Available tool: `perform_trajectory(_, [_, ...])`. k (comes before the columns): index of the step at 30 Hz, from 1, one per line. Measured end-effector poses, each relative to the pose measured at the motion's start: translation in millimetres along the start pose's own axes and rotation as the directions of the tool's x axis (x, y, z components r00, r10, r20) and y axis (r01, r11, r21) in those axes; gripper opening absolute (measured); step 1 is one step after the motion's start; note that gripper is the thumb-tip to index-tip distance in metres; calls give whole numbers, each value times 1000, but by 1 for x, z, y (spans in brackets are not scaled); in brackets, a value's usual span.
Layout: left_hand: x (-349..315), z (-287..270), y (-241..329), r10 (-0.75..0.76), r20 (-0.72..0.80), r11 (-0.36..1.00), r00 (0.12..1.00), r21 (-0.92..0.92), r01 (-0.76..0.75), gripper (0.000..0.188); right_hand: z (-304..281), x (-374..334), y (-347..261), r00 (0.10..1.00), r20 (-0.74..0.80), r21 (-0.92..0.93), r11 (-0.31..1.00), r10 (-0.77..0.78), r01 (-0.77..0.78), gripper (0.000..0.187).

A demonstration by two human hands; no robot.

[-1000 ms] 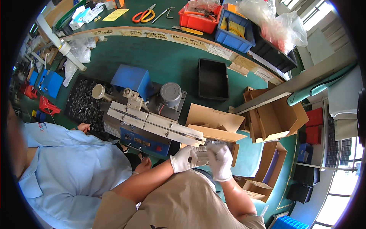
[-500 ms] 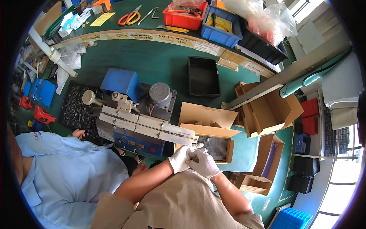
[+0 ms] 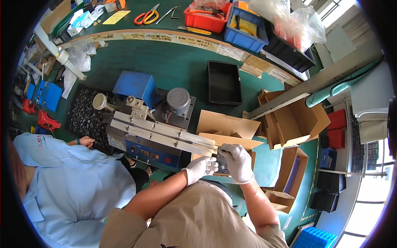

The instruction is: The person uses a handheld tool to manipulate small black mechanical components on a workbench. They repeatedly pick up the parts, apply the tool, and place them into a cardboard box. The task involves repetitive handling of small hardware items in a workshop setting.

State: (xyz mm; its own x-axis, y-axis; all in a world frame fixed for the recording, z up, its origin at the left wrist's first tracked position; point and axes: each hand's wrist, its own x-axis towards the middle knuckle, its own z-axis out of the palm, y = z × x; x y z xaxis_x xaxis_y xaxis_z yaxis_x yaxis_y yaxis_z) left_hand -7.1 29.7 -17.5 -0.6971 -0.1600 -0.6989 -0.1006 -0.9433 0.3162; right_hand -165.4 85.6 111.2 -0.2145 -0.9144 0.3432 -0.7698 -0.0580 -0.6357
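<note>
My left hand (image 3: pixel 201 168), in a white glove, lies palm-in with its fingers stretched to the right, below the end of a long metal rail (image 3: pixel 186 144). I cannot see anything held in it. My right hand (image 3: pixel 237 163), also gloved, is closed at the rail's right end, fingertips pinched together; what they hold, if anything, is hidden. Under the hands stands an open cardboard box (image 3: pixel 251 144) with rows of thin grey parts (image 3: pixel 222 164), partly covered by my fingers. The rail belongs to a bench machine with a blue control panel (image 3: pixel 153 156) and a grey round motor (image 3: pixel 178 99).
To the left sits a person in a light blue shirt (image 3: pixel 78 177), one hand (image 3: pixel 87 141) beside a dark mat of small black parts (image 3: pixel 89 115). A black tray (image 3: pixel 224 82) lies behind the box. More cardboard boxes (image 3: pixel 289 120) and a slanting post (image 3: pixel 314 89) stand right.
My hands were together below the rail's end and are now apart. The right one has moved up and right to the rail's tip; the left has drawn slightly down with fingers extended.
</note>
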Motion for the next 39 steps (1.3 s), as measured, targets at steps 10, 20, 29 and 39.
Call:
perform_trajectory(10, [0,-28,-5,72,-134,988,988,143,-52,39,16,1,-6,996,-92,24,1000,-15,18,24])
perform_trajectory(20, [16,-40,-11,77,-189,982,979,182,-42,28,18,10,-13,999,34,100,995,-2,-1,17])
perform_trajectory(29, [88,-39,-45,599,81,-67,796,996,-52,59,-24,-59,36,757,-39,258,738,652,-623,17])
perform_trajectory(39, [122,-50,-62,595,51,-110,802,994,18,71,-49,-153,63,560,33,253,535,828,-806,21])
